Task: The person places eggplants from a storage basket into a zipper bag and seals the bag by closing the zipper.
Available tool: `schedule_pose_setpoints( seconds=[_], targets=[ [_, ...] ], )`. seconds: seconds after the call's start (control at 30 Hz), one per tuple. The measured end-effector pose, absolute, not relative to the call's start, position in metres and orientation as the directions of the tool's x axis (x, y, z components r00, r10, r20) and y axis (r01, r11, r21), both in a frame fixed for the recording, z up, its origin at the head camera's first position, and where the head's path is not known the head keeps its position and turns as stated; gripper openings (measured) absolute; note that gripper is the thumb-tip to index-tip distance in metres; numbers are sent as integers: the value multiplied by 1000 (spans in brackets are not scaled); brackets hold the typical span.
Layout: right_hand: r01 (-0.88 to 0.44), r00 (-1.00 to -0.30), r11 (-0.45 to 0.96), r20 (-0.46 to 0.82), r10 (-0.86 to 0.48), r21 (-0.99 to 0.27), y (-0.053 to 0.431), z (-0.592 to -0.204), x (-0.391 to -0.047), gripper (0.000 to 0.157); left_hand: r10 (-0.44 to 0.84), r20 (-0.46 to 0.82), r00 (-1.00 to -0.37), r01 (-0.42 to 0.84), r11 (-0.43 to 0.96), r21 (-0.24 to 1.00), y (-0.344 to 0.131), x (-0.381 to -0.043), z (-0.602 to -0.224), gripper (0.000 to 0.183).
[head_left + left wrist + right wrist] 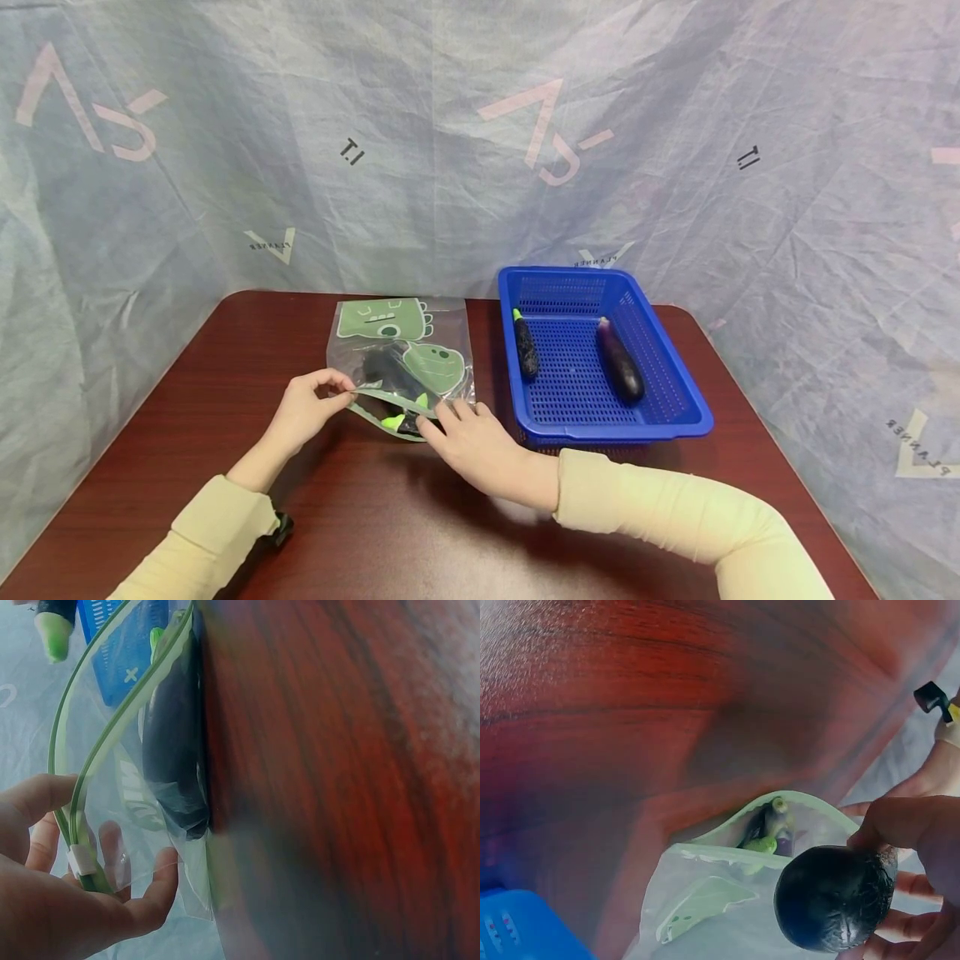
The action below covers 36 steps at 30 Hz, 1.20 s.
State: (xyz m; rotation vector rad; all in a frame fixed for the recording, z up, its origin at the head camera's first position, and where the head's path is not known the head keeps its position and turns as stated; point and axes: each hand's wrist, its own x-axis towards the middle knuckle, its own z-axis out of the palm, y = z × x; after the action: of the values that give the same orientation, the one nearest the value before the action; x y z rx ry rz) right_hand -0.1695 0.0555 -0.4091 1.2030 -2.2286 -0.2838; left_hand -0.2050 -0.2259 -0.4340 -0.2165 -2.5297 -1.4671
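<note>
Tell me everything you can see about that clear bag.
The clear, plastic-looking bag lies on the table, left of the blue basket. It bears green cartoon prints, and its mouth, edged by a green rim with a white piece at one end, gapes open. Dark vegetables show inside. The left hand pinches the rim; the right hand holds another dark vegetable at the mouth.

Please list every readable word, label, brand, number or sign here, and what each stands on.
"PLANNER", reversed, with pale V-shaped logos: wrinkled grey-blue cloth backdrop.
"T" and "I", black letters: same backdrop.
Large pink strokes: same backdrop; too stylised to read surely.
White X-shaped mark: blue perforated plastic basket.
Clear plastic bag with green cartoon prints: no readable words.
</note>
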Motion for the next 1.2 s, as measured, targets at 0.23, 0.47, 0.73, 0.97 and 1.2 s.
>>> schedule_pose_setpoints(
  seconds=[0.23, 0.47, 0.73, 0.97, 1.2],
  targets=[
    [-672, -423, 572, 391, -817, 469, 51, -416, -168, 30, 20, 249, -968, 225, 508, 832, -226, -205, -433, 7],
    [-654, -444, 570, 357, -822, 498, 44, -423, -167, 28, 21, 253, -967, 229, 501, 835, -226, -205, -432, 10],
    [-626, -409, 577, 409, -816, 525, 35, -431, -165, 29, 22, 253, -967, 229, 503, 833, -226, -205, -434, 11],
    [-582, -399, 591, 437, -806, 559, 29, -436, -164, 28, 27, 238, -971, 218, 516, 828, -226, -205, -433, 8],
    [-556, -479, 619, 394, -784, 555, 31, -439, -165, 22, 27, 239, -971, 220, 505, 835, -226, -205, -433, 10]
  ],
)
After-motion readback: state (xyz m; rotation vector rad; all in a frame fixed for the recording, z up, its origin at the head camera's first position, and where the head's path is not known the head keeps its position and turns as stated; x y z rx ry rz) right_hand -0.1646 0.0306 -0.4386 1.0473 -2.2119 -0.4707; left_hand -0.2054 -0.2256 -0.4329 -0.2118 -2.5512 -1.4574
